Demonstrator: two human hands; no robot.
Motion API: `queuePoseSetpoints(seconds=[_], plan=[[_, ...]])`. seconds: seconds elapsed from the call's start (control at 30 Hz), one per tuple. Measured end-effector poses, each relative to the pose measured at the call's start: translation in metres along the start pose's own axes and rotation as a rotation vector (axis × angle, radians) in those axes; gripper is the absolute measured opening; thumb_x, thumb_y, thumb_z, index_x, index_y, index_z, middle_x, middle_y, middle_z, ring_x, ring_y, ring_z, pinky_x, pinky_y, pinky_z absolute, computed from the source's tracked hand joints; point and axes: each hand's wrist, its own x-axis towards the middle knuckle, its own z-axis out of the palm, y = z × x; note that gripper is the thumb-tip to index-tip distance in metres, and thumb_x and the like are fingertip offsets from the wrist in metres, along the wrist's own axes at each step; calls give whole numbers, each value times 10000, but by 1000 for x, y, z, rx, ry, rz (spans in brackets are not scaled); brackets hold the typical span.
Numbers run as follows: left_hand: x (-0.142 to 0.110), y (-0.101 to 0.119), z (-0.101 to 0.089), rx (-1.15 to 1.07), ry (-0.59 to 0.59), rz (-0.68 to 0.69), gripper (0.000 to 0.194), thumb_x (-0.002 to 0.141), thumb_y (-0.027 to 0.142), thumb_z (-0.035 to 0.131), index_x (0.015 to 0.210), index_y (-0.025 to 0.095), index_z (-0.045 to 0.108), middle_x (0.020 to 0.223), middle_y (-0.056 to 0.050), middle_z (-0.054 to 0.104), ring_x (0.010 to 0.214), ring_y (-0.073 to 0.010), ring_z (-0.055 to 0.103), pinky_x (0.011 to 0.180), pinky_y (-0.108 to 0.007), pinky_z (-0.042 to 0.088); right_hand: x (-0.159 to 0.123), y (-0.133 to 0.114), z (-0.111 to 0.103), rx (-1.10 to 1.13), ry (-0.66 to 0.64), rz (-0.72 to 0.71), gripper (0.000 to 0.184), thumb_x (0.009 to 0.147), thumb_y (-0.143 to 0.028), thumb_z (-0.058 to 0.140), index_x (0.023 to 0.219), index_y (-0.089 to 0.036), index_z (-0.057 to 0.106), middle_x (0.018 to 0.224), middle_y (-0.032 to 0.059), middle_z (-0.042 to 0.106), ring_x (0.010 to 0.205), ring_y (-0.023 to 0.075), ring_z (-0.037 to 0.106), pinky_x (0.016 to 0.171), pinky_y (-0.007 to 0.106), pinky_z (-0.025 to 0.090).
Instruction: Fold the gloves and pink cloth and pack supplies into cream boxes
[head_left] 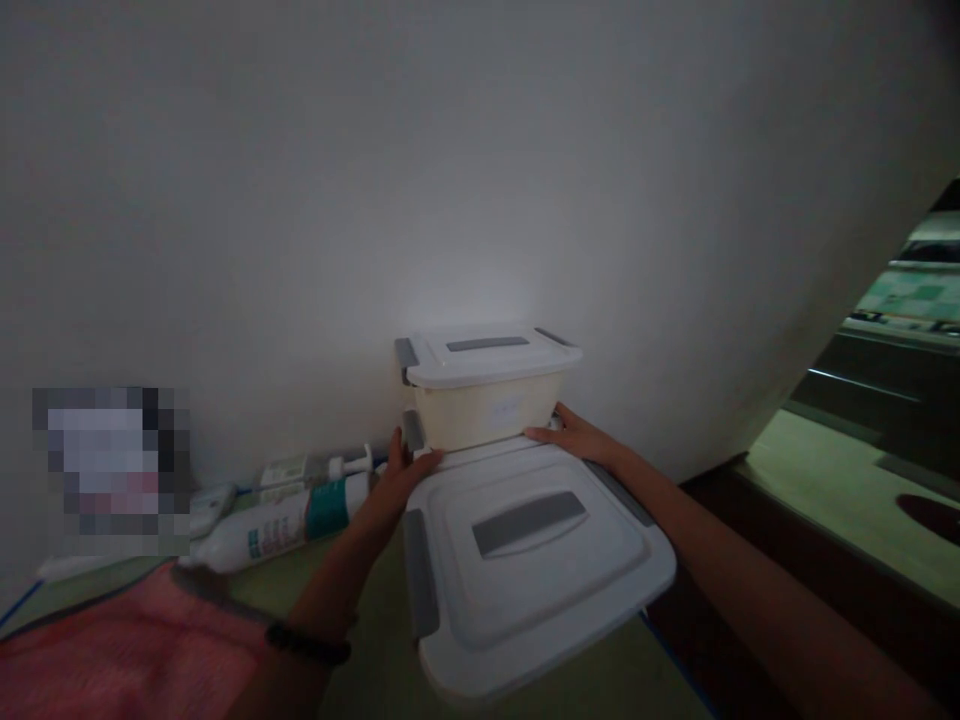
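A lidded storage box (487,400) with a cream body, white lid and grey clips stands against the wall on a lower white-lidded box (480,452), which is mostly hidden. My left hand (405,465) grips the lower box at its left side, thumb over the lid edge and fingers by the grey clip. At the opposite side my right hand (574,437) holds the same box, its thumb along the lid. Closer to me, between my forearms, sits another white lid with grey clips and a grey handle, on a front storage box (525,600).
Left of the boxes a white and teal bottle (300,520) lies on its side, near a white pump top (351,465). A pink cloth (127,650) covers the table's near left. Beyond the table's right edge lies a lower floor area (847,500).
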Motion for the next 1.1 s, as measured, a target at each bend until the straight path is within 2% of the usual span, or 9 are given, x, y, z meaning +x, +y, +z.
queuePoseSetpoints(seconds=[0.13, 0.27, 0.37, 0.53, 0.67, 0.8, 0.9, 1.03, 1.1], plan=[[-2, 2, 4, -133, -48, -16, 930, 655, 400, 687, 1383, 206, 143, 1300, -117, 476, 1124, -247, 514, 895, -305, 448, 4, 1, 4, 15, 9, -49, 837, 595, -481, 701, 1285, -159, 352, 1289, 123, 479, 1141, 261, 482, 989, 420, 371], [-9, 6, 8, -268, -126, -34, 596, 727, 315, 617, 1256, 161, 387, 1121, -123, 612, 928, -237, 630, 797, -341, 508, 1, -10, 8, 2, 30, -106, 687, 597, -444, 712, 1181, -169, 479, 1189, 113, 572, 1080, 272, 533, 971, 464, 381], [-15, 9, 6, -321, -138, -6, 479, 746, 305, 590, 1181, 157, 454, 1076, -115, 635, 889, -234, 642, 770, -345, 519, -2, -23, 7, -8, 55, -175, 576, 623, -417, 699, 1125, -190, 531, 1180, 90, 583, 1078, 261, 535, 975, 454, 376], [-24, 27, -2, -381, -100, 120, 424, 773, 294, 558, 1173, 198, 456, 1160, -57, 599, 1039, -197, 572, 884, -296, 456, -4, -52, 1, -27, 91, -276, 501, 653, -395, 682, 1100, -213, 549, 1166, 64, 596, 1064, 250, 545, 949, 441, 398], [-36, 44, -13, -337, -56, 256, 444, 769, 322, 565, 1179, 180, 467, 1189, -79, 581, 1110, -212, 520, 960, -323, 387, -11, -75, -1, -55, 100, -330, 478, 668, -386, 672, 1093, -208, 545, 1163, 69, 596, 1054, 243, 553, 929, 433, 421], [-44, 54, -20, -309, -27, 320, 452, 789, 394, 528, 1186, 183, 476, 1231, -88, 550, 1171, -223, 464, 1011, -342, 324, -21, -97, -4, -79, 112, -381, 426, 683, -370, 662, 1064, -209, 560, 1131, 69, 615, 1018, 241, 575, 894, 426, 452], [-47, 69, -20, -357, 19, 371, 451, 806, 368, 505, 1206, 164, 461, 1235, -89, 548, 1187, -223, 447, 1024, -327, 313, -28, -115, -9, -88, 131, -419, 386, 703, -366, 645, 1049, -212, 571, 1113, 60, 626, 1013, 237, 577, 886, 419, 458], [-54, 99, -17, -479, -28, 392, 486, 819, 393, 477, 1235, 146, 431, 1248, -92, 537, 1177, -235, 459, 996, -332, 363, -38, -137, -20, -93, 163, -453, 356, 745, -380, 600, 1050, -197, 579, 1122, 70, 621, 1034, 242, 562, 898, 422, 446], [-61, 109, -17, -517, -68, 435, 523, 814, 435, 475, 1254, 159, 413, 1277, -77, 513, 1196, -228, 439, 1013, -344, 342, -46, -147, -26, -96, 167, -460, 372, 757, -403, 582, 1067, -196, 576, 1134, 72, 614, 1035, 244, 561, 897, 424, 449]])
